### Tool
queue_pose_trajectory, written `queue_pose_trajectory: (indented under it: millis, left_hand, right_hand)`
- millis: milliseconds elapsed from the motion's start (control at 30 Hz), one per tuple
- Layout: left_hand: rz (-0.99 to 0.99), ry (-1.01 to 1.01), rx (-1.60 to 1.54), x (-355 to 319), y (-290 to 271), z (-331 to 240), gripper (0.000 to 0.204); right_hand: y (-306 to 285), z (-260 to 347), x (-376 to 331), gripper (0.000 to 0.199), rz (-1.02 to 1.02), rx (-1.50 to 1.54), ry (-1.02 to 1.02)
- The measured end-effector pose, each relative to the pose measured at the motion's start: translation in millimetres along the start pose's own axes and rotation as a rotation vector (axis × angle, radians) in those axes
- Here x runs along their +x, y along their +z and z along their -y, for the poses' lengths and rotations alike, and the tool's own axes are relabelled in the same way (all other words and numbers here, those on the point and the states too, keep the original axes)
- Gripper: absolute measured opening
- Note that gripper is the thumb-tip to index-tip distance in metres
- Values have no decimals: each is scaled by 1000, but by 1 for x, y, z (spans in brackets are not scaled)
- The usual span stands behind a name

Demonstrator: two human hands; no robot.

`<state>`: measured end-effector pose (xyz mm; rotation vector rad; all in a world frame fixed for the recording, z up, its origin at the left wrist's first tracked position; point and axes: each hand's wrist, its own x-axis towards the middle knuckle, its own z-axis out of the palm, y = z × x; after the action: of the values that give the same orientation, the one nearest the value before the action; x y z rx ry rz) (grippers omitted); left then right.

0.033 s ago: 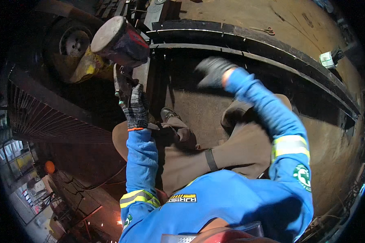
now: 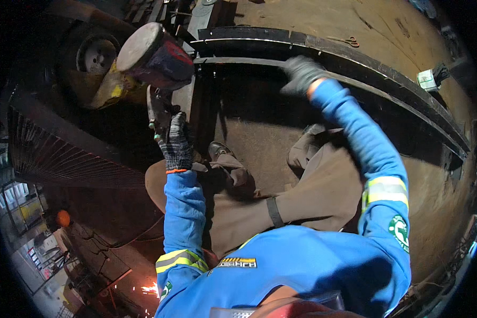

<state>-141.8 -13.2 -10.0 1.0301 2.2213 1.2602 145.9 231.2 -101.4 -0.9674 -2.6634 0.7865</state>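
My left hand (image 2: 177, 142), in a grey and black knit glove with an orange cuff, is closed on a dark metal piece (image 2: 158, 108) whose kind I cannot make out. Just beyond it a drum-shaped thing (image 2: 161, 61) lies tilted, with a pale round end and a dark, reddish side. My right hand (image 2: 303, 77) wears a dark grey glove and is slightly blurred. Its thumb stands apart from the fingers and nothing shows in it. It hovers by the long dark metal beam (image 2: 249, 46), over its near edge.
Scissors (image 2: 351, 41) with orange handles lie beyond the beam. At the far right is a pale container (image 2: 427, 80) with dark rods. A yellow-marked metal part (image 2: 114, 90) and a round hub (image 2: 96, 56) stand at left. Sparks (image 2: 151, 289) fly at lower left.
My right hand has moved right and slightly farther away. My right leg has shifted, so its shoe now shows. The left hand keeps its hold. Sparks at lower left have grown brighter.
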Motion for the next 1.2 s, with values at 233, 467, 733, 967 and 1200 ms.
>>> queue_pose_trajectory:
  millis: [233, 467, 733, 967, 1200]
  left_hand:
    - [48, -73, -56, 0, 6, 14, 12]
    - [95, 52, 99, 7, 18, 10, 20]
    - [-47, 15, -43, 26, 55, 32, 42]
    - [-65, -34, -16, 50, 71, 36, 31]
    - [-121, 20, -29, 51, 87, 42, 38]
  right_hand:
    - [-109, -149, -1, 80, 320, -568, 637]
    - [-92, -201, -12, 95, 316, -372, 721]
    - [-71, -122, -42, 96, 128, -518, 697]
    - [-71, -4, -127, 70, -181, -194, 350]
    - [-58, 9, -174, 53, -264, -103, 625]
